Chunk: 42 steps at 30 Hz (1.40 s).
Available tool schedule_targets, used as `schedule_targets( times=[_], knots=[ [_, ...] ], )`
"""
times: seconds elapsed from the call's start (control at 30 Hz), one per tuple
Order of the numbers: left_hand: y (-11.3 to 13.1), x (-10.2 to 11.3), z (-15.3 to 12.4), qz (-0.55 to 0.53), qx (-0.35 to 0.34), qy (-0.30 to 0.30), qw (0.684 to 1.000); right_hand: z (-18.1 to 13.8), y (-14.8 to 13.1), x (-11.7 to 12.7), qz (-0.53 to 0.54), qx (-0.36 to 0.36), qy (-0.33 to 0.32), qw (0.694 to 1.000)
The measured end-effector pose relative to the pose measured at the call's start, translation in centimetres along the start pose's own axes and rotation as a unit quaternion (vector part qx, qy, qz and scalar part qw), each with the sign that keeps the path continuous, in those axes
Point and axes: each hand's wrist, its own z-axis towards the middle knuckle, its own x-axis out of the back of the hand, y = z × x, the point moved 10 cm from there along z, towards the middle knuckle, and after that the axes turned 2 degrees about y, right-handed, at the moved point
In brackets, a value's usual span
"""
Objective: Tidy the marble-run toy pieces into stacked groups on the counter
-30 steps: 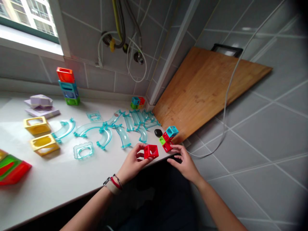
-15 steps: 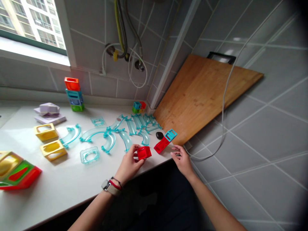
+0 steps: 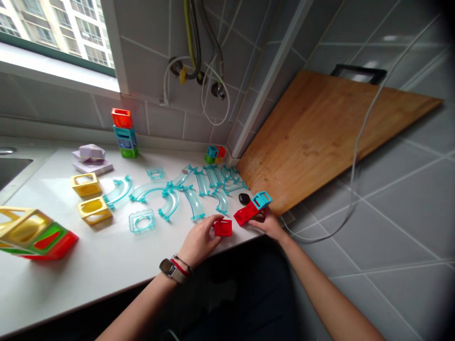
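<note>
Left hand (image 3: 199,240), watch at wrist, pinches a small red square plastic block (image 3: 223,228) by the fingertips; block sits on the white bench (image 3: 106,265) near its front edge. Right hand (image 3: 270,225) just to the block's right, fingers touching a flat red-and-teal plastic strip (image 3: 250,210); grip cannot be told. Strip's long axis runs up-right, away from the block. Beyond: small black pebble-like piece (image 3: 243,198), clear teal curved track pieces (image 3: 170,194), wooden board (image 3: 320,132) leaning on tiles

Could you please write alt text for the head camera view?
The left hand holds a red block on a white counter, while the right hand touches a flat red and blue tile strip. Clear teal track pieces lie behind.
</note>
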Motion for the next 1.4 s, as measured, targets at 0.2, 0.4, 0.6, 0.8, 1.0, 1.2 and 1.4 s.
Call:
schedule_targets(
  times=[0.2, 0.4, 0.6, 0.8, 1.0, 1.2, 1.4],
  knots=[
    [0.2, -0.3, 0.2, 0.028, -0.002, -0.009, 1.0, -0.5, -0.1, -0.4, 0.009, -0.008, -0.027, 1.0],
    [0.3, -1.3, -0.1, 0.07, -0.016, -0.007, 0.997, 0.3, -0.7, -0.8, 0.015, -0.015, -0.057, 0.998],
    [0.2, -1.5, -0.1, 0.096, -0.015, -0.006, 0.995, 0.3, 0.2, -0.4, 0.003, -0.025, -0.107, 0.994],
    [0.3, -1.5, -0.1, 0.085, 0.002, -0.011, 0.996, 0.7, 1.1, 0.1, 0.002, -0.009, -0.163, 0.987],
    [0.7, -1.3, 0.5, 0.031, 0.051, -0.042, 0.997, 1.4, 2.0, 0.1, -0.014, 0.021, -0.155, 0.988],
    [0.8, -1.9, 1.8, 0.059, 0.044, -0.096, 0.993, 1.2, 2.9, 0.2, -0.091, 0.068, -0.159, 0.981],
    [-0.4, -2.0, 2.5, 0.016, 0.091, -0.067, 0.993, 0.9, 3.2, 0.8, -0.12, 0.104, -0.149, 0.976]
  ],
)
